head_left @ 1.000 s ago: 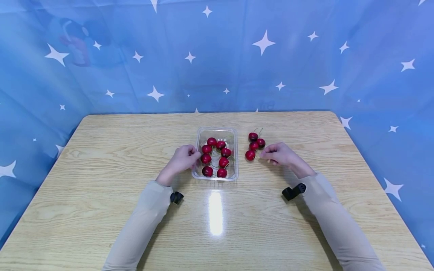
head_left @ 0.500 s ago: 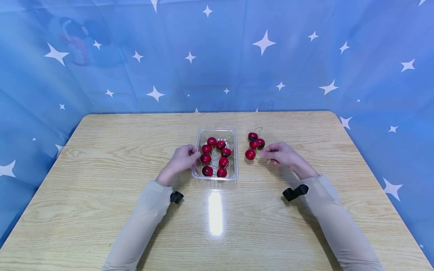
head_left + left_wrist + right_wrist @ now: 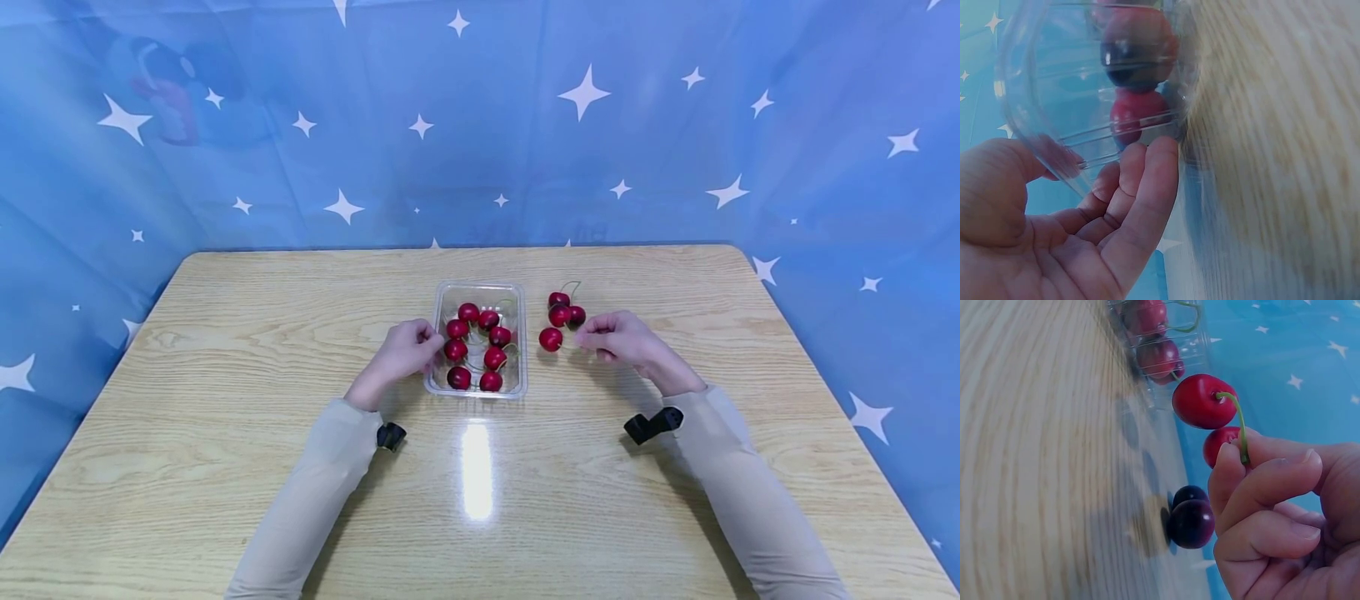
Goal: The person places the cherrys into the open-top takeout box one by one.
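A clear plastic box (image 3: 519, 292) stands mid-table with several red cherries (image 3: 494, 358) inside. My left hand (image 3: 405, 350) grips its left side; in the left wrist view the thumb is at the rim and the curled fingers (image 3: 1154, 181) lie along the outer wall. Right of the box, my right hand (image 3: 622, 340) pinches the green stem (image 3: 1240, 422) of a bright red cherry (image 3: 1200, 403), which hangs in front of the fingertips. Another red cherry (image 3: 1217, 447) shows behind it, partly hidden by the fingers.
Just beyond the right hand, several cherries (image 3: 559, 315) sit close together, one with a long upright stem (image 3: 575, 287). Dark cherries (image 3: 1191, 524) rest on the wooden table (image 3: 225, 467). A blue cloth with white stars (image 3: 480, 125) hangs behind the table.
The cherry at my right hand has shifted slightly left and away from me, its stem still pinched. The right hand has moved marginally. My left hand and the box have stayed put.
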Action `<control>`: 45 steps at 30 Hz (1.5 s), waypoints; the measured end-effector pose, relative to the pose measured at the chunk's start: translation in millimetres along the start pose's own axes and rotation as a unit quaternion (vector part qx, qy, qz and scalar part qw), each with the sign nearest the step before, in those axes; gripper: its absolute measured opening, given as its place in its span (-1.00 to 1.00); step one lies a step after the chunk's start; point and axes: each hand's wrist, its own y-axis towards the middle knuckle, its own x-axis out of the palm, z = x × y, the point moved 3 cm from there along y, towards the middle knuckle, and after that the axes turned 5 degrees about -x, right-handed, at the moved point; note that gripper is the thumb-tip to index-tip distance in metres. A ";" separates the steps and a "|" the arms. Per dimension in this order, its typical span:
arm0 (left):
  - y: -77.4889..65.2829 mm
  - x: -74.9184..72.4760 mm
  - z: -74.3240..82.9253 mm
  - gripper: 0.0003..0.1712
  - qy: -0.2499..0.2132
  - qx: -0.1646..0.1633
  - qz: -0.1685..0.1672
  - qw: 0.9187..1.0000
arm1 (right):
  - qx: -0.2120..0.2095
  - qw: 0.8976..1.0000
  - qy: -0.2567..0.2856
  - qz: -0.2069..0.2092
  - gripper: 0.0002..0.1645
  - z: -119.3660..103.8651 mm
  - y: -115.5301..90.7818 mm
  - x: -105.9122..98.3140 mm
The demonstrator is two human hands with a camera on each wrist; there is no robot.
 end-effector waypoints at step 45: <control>1.9 0.8 -0.5 -0.83 0.019 -0.014 0.009 1.000 | -0.039 0.999 0.006 -0.021 -0.77 -36.2 11.0 38.3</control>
